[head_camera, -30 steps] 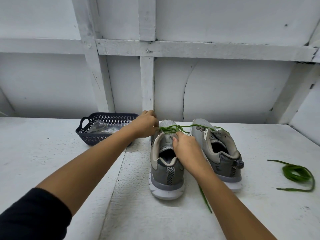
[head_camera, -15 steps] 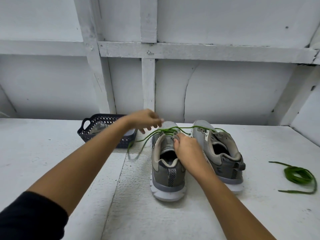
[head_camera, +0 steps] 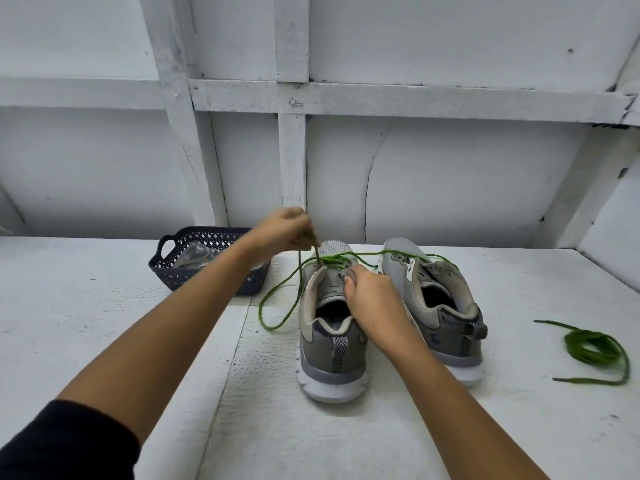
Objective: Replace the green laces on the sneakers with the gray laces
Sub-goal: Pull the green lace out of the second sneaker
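Two grey sneakers stand heel-toward-me on the white table. The left sneaker (head_camera: 332,348) has a green lace (head_camera: 277,299) threaded near its toe; a long loop of it hangs down to the table on the left, and one end trails across the right sneaker (head_camera: 436,306). My left hand (head_camera: 282,232) is raised above the left sneaker's toe and pinches a strand of this lace. My right hand (head_camera: 372,299) grips the left sneaker's tongue and right eyelet edge. The right sneaker has bare eyelets. A second green lace (head_camera: 592,348) lies bunched on the table at the right.
A dark blue perforated basket (head_camera: 207,261) holding clear plastic packaging sits at the back left, behind my left forearm. A white boarded wall with beams rises right behind the sneakers.
My left hand has lifted up and away from the toe, drawing the green lace out into a longer loop on the left. My right hand has stayed on the left sneaker.
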{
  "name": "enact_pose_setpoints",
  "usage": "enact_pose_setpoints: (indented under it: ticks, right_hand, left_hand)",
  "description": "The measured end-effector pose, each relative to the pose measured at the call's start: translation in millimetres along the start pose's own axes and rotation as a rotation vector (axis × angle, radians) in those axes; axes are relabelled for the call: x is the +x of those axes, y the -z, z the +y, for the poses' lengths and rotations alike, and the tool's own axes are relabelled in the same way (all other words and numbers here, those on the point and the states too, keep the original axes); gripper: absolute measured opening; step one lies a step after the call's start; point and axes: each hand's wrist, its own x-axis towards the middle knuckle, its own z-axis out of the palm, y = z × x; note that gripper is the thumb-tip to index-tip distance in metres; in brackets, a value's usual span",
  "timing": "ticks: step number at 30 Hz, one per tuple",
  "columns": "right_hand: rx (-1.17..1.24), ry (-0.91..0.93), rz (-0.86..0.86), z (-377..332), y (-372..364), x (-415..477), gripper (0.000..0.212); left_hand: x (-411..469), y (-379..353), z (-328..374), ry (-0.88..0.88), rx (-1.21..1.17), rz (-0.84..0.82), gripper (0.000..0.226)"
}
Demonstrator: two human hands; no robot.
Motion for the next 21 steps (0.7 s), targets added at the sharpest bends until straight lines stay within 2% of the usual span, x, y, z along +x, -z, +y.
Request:
enact_pose_setpoints:
  ticks: [2,5,7,9,11,13,18,21]
  right_hand:
    - [-0.008,0.002,-0.005,-0.1,0.0,0.0,0.030]
    - [-0.009,0.002,-0.002,0.1,0.0,0.1,0.030]
    - [-0.013,0.004,-0.004,0.5,-0.2,0.2,0.030]
    - [-0.013,0.006,-0.009,0.4,-0.1,0.2,0.029]
    - [-0.014,0.003,-0.016,-0.2,0.4,0.4,0.030]
    - [-0.019,0.003,-0.023,-0.9,0.8,0.8,0.031]
    - [-0.019,0.007,-0.020,0.4,0.2,1.8,0.030]
    - [-0.006,0.010,-0.012,1.7,-0.2,0.6,0.030]
  left_hand:
    - [-7.9,16.5,14.5,-0.025,-0.349,-0.013,0.025]
    - [-13.0,34.2,26.5,-0.030,-0.428,-0.064,0.012]
    - [-9.1,31.6,21.5,0.045,-0.197,-0.090,0.014]
    - [-1.4,17.8,8.9,0.122,0.231,-0.134,0.019]
    - [7.1,1.5,-6.9,0.109,0.722,-0.198,0.026]
    - [9.9,-13.0,-17.0,0.065,0.990,-0.165,0.031]
    - [10.2,-23.0,-19.1,0.045,1.008,-0.031,0.025]
    - [7.2,-15.8,-14.6,0.043,0.964,0.151,0.023]
